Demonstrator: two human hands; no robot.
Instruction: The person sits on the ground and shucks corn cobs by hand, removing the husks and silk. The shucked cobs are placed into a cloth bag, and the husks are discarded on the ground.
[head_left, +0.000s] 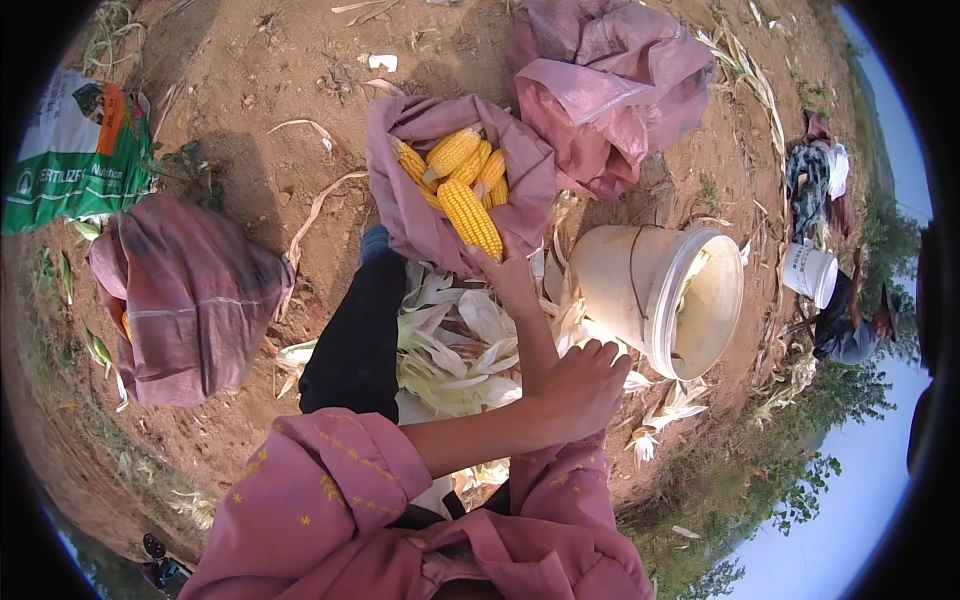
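Note:
My right hand (504, 271) holds the lower end of a husked yellow corn cob (470, 217) over the mouth of a pink woven sack (525, 161). Several husked cobs (453, 150) lie in this sack. Crossing over my right forearm, my left arm reaches to the right. My left hand (589, 390) is back up with curled fingers, near the white plastic bucket (611, 274); its palm is hidden, so whether it holds anything cannot be seen. Pale corn husks (457, 352) are heaped below the sack, beside my leg in dark trousers.
Another pink sack (607, 90) stands behind at upper right. A full-looking pink sack (199, 300) and a green fertilizer bag (82, 165) are at left. Farther right are a second white bucket (806, 274), clothing (810, 180) and another person (851, 330). Dry husks litter the soil.

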